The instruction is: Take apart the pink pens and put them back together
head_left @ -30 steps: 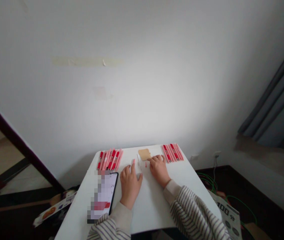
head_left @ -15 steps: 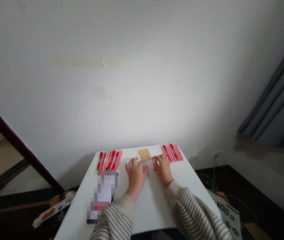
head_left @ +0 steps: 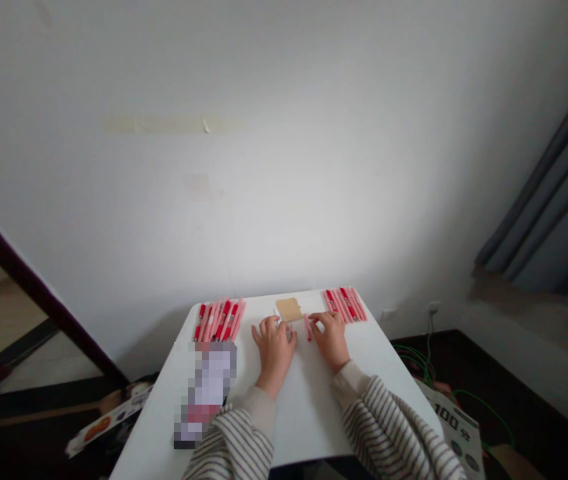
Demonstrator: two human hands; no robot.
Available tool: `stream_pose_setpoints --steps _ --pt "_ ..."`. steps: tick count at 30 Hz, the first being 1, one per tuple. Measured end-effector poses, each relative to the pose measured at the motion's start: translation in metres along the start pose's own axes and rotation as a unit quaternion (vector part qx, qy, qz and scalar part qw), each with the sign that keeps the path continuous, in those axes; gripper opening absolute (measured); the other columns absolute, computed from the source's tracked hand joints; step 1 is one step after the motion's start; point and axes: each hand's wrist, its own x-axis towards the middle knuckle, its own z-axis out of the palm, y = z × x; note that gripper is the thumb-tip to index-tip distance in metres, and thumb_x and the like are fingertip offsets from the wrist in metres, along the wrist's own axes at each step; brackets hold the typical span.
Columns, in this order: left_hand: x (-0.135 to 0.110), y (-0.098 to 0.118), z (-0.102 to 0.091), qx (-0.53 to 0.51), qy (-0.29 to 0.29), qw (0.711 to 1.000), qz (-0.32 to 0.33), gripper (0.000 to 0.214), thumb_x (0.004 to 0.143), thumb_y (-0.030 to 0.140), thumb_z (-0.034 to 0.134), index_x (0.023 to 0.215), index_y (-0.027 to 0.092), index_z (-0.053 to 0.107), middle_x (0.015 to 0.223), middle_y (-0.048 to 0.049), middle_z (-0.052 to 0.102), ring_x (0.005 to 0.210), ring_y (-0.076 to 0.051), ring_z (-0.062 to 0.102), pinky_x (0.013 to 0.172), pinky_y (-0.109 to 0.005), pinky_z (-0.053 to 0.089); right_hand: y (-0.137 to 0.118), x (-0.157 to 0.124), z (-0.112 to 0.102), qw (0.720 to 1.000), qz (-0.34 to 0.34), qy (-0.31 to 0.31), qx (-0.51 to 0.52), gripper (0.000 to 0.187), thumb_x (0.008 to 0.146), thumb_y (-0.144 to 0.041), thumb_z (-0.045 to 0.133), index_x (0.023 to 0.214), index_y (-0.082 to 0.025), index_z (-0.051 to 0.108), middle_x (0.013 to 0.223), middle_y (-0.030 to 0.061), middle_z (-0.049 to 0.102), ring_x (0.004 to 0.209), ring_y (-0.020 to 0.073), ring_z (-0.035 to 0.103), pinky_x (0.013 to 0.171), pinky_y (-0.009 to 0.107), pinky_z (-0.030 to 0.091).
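Note:
My left hand [head_left: 275, 348] rests on the white table [head_left: 304, 413], its fingers spread and bent downward. A small pale pinkish piece shows between its thumb and index finger; I cannot make out what it is. Just beyond those fingertips lies a tan square [head_left: 289, 309] with a white edge at its left. A slim pink stick [head_left: 307, 327] with a red end lies between my hands. Close to its right side is my right hand [head_left: 331, 341], fingers curved, with a gap between thumb and index finger. Whether a fingertip touches the stick is unclear.
Pink-and-red pen-like sticks lie in rows at the table's back left [head_left: 219, 320] and back right [head_left: 345, 305]. A phone-shaped object [head_left: 209, 393], blurred out, lies left of my left arm. The wall [head_left: 284, 200] stands behind the table; green cables [head_left: 414, 360] lie on the floor at right.
My right hand has drawn slightly right, leaving the pink stick more exposed. My left hand has shifted very slightly right. The tan square and both rows of sticks stay in place.

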Motion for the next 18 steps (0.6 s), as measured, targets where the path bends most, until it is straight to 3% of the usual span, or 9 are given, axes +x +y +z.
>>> stream_pose_setpoints --steps 11,18 --pt "0.0017 -0.0028 -0.0012 -0.029 0.013 0.999 -0.001 0.012 0.081 0.029 0.058 0.077 0.022 0.067 0.108 -0.0068 0.060 0.109 -0.026 0.047 0.104 -0.057 0.027 0.0029 -0.0011 0.0021 1.000 0.012 0.013 -0.013 0.019 0.087 -0.029 0.054 0.089 -0.023 0.072 0.092 0.0075 0.067 0.097 0.0237 0.052 0.089 0.039 0.035" --pt "-0.0001 -0.0029 -0.0067 -0.084 0.015 0.996 0.016 0.011 0.082 0.026 0.057 0.083 0.023 0.067 0.110 -0.0066 0.060 0.110 -0.024 0.048 0.103 -0.052 0.031 0.0065 0.0001 0.0002 1.000 -0.009 0.008 -0.007 0.016 0.087 -0.034 0.059 0.088 -0.028 0.074 0.092 0.0058 0.066 0.099 0.0249 0.047 0.089 0.040 0.034"
